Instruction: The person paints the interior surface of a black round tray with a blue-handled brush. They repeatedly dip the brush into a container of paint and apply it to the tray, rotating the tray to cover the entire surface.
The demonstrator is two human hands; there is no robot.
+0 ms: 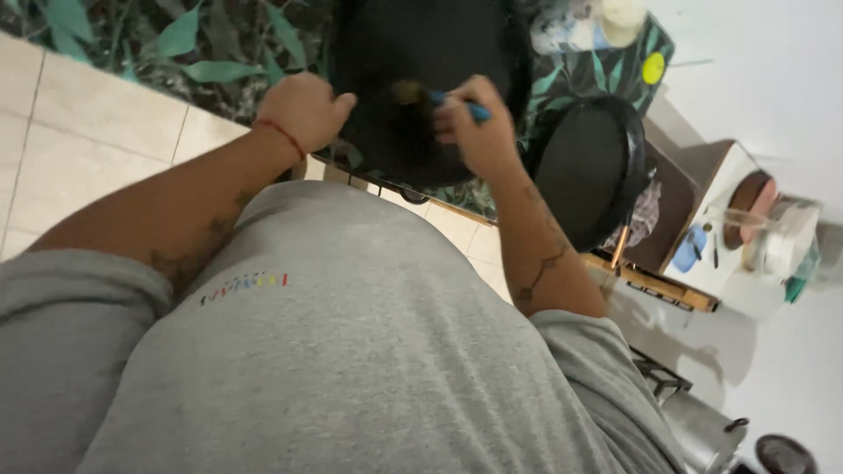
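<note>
A big grey shirt [351, 351] is seen near the camera. A big black pan [421, 53] is laid on the leafy cloth [132, 44], far off. A smaller black pan [588, 167] is set to its right. The big pan's edge is gripped by the left hand [303, 110]. A blue-handled brush [439, 96] is pinched by the right hand [474, 127] and pressed onto the pan.

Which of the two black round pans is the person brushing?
The bigger black pan at the top: the left hand grips its rim while the right hand brushes it. The smaller pan sits untouched.
</note>
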